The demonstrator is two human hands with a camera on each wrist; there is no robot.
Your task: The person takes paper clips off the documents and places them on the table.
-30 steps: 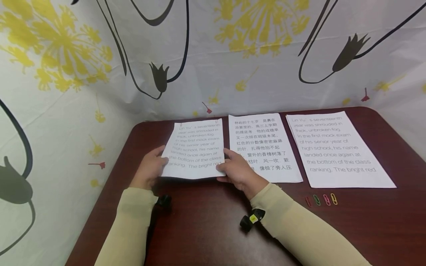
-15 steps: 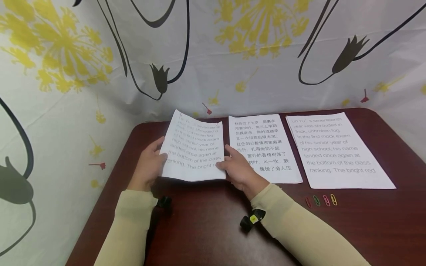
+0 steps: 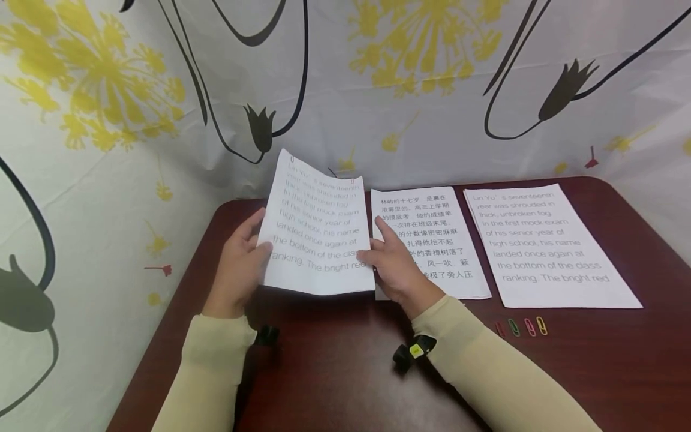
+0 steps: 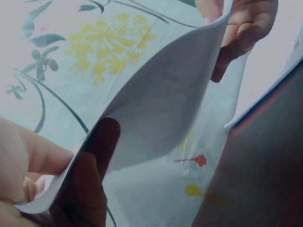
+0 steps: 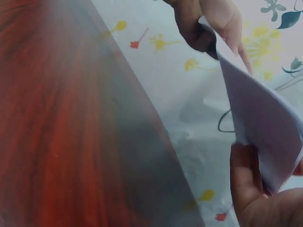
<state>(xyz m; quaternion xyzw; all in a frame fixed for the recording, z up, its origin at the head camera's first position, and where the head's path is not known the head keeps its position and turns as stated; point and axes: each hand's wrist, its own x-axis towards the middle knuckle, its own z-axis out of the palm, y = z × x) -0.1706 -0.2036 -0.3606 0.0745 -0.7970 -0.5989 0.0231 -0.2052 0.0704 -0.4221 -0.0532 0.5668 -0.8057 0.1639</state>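
Note:
Both hands hold a sheaf of white paper (image 3: 315, 234) printed with English text, raised off the table and tilted up, its surface bowed. On its left side edge the left hand (image 3: 240, 264) pinches it, thumb in front and fingers behind, as the left wrist view shows. The right hand (image 3: 398, 267) grips the opposite edge the same way, seen in the right wrist view with fingers (image 5: 244, 172) against the back of the paper. Small paper clips sit at the sheaf's top edge: a dark one (image 3: 292, 159) left and a reddish one (image 3: 352, 180) right.
Beside the right hand and partly behind it lies a stack with Chinese text (image 3: 448, 240). Further right is another stack with English text (image 3: 540, 246). Several coloured paper clips, including a yellow one (image 3: 541, 326), lie in front of it. A patterned cloth (image 3: 335, 90) hangs behind the table (image 3: 324, 366).
The sheaf has been lifted and tipped upright, its top edge rising above the table's back edge. Both hands have risen slightly with it, the right one shifting a little right.

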